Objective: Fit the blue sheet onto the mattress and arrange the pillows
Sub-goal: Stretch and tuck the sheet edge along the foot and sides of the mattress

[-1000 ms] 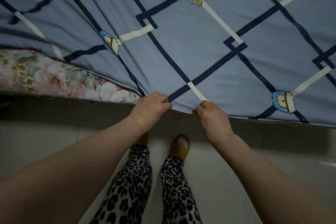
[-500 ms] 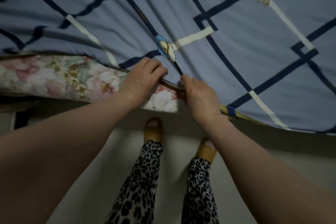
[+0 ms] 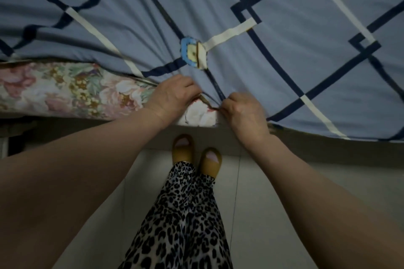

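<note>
The blue sheet [image 3: 273, 57], printed with navy and cream lines and small cartoon motifs, covers the top of the bed. Along the near left side the floral mattress [image 3: 65, 89] is bare where the sheet's edge rides up. My left hand [image 3: 172, 96] and my right hand [image 3: 242, 111] both pinch the sheet's hem at the mattress edge, a short stretch of hem taut between them. To the right of my right hand the sheet hangs over the side. No pillows are in view.
I stand close against the bed side on a pale tiled floor [image 3: 262, 192], in leopard-print trousers [image 3: 183, 214] and yellow slippers [image 3: 196, 155]. A dark bed base [image 3: 328, 150] runs below the mattress.
I have stepped left along the bed: the sheet pattern shifted right. My hands left the covered stretch and now grip the hem where the floral mattress shows, slightly farther apart than half a second ago.
</note>
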